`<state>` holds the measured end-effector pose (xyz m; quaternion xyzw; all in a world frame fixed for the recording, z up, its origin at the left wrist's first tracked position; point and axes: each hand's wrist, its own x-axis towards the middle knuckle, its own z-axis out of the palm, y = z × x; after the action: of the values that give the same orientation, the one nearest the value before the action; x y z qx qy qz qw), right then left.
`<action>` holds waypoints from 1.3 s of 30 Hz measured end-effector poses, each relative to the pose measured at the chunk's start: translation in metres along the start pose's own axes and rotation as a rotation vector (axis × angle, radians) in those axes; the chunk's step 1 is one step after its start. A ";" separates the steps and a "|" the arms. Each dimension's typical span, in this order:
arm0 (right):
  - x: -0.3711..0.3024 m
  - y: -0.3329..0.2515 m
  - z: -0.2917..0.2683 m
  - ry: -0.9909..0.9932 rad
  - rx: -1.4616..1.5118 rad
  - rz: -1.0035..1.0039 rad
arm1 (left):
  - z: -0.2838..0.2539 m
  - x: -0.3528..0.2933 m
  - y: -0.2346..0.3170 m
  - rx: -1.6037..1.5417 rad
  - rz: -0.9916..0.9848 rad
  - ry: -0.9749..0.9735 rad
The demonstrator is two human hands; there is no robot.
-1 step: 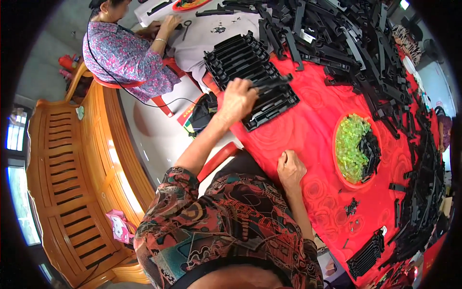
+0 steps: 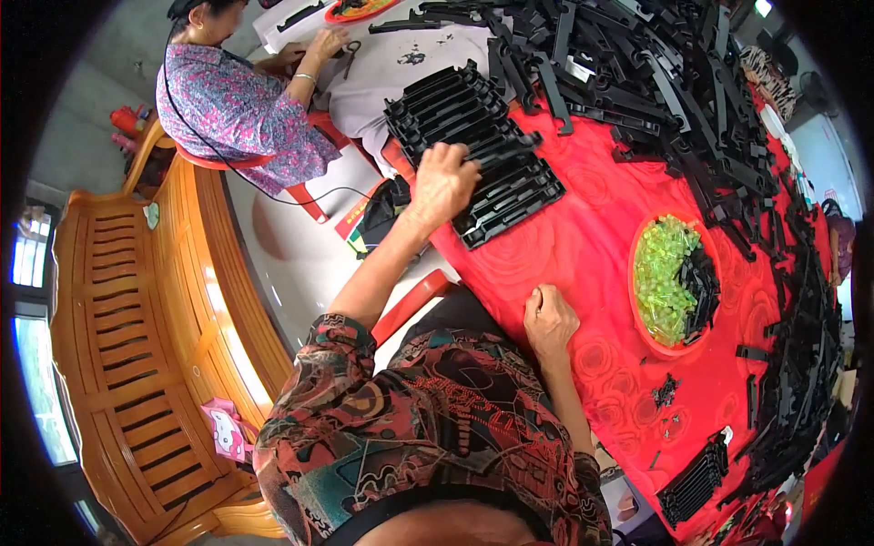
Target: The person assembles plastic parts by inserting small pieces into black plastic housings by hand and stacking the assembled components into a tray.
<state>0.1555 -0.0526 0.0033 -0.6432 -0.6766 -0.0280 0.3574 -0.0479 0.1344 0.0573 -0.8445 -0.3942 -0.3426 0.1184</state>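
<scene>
My left hand (image 2: 446, 185) has its fingers closed on the near end of a black plastic strip (image 2: 506, 146). That strip lies on a row of similar black strips (image 2: 452, 105), set side by side on the table. Much of the held end is hidden under my fingers. Lower down, my right hand (image 2: 552, 318) rests as a fist on the red tablecloth (image 2: 596, 273). Its palm side is hidden, so I cannot make out whether anything is in it. To the right of that fist stands an orange-rimmed bowl (image 2: 638, 320) with yellow-green clear pieces and small black parts.
A big heap of black strips (image 2: 655, 82) covers the far and right sides. Near the front right lies another stack of strips (image 2: 694, 482), with small black bits (image 2: 665, 391) behind it. A co-worker (image 2: 241, 109) sits at left beside scissors (image 2: 352, 53). A wooden bench (image 2: 137, 364) stands left.
My left hand has shifted slightly left, and the strip in it has moved left with it over the row. My right hand stays in place.
</scene>
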 end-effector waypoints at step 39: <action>0.001 -0.003 -0.011 0.116 0.078 0.050 | 0.028 -0.028 0.127 -0.540 0.056 -0.118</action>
<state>0.1578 -0.0580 0.0132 -0.6428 -0.6391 -0.0300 0.4213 0.0473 0.0469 0.0269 -0.8744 -0.2715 -0.3823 -0.1248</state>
